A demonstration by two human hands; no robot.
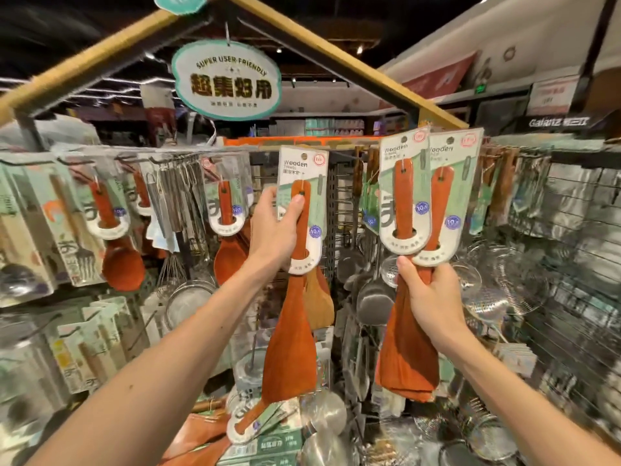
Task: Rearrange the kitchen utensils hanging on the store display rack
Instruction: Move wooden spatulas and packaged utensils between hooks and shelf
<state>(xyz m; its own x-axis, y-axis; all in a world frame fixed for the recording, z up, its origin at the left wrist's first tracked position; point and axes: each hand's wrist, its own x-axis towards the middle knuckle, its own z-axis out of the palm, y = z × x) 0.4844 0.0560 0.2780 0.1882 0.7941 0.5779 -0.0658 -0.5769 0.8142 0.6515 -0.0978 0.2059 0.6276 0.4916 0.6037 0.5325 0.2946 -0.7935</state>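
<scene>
Two bare forearms are raised from the bottom edge toward a store display rack [332, 230]. The left hand [274, 230] is curled round the handle of a single carded wooden spatula [292, 344], thumb [297, 205] pressed on the card front, fingers wrapped behind. The right hand [433, 297] is clamped on the necks of a pair of wooden spatulas [406, 358], just below their cards [403, 176]. All three are held upright, long axis vertical: blades hang below the fingers, cards stand above them. The hang hole [304, 155] of the single card lies straight above the left fingertips, level with the rack's top rail [235, 149]. Beyond the fingers and between the two hands, bare hooks [346, 200] are seen projecting from the rack. The left hand is judged nearer to those hooks, so its card would probably be threaded first. Farther off, hanging wooden spoons [122, 264] and steel strainers [504, 290] are seen.
</scene>
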